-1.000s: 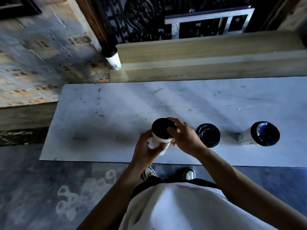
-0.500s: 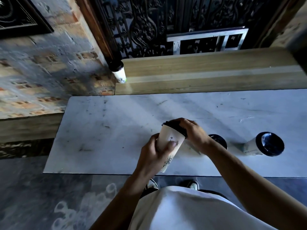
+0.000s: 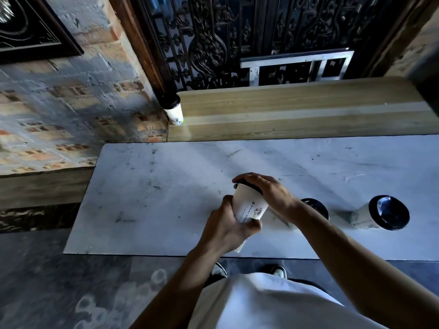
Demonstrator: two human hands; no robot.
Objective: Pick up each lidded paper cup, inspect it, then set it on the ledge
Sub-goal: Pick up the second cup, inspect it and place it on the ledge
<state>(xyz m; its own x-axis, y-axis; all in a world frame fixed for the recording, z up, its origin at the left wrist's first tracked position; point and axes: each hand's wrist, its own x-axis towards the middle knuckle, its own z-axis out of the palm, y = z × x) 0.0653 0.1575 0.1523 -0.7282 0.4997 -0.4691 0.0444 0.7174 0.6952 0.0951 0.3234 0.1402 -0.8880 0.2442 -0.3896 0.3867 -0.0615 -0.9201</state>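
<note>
Marble counter [image 3: 166, 186] below the wooden ledge [image 3: 297, 110], where one lidded cup [image 3: 174, 112] already stands. Held cup [image 3: 249, 205], tilted above the counter: left hand [image 3: 228, 227] wrapped around its base, right hand [image 3: 268, 193] fingers closed over the black lid. Thin paper walls probably dent easily; grip low and lightly. Two cups [image 3: 382, 213] wait at the right.
</note>
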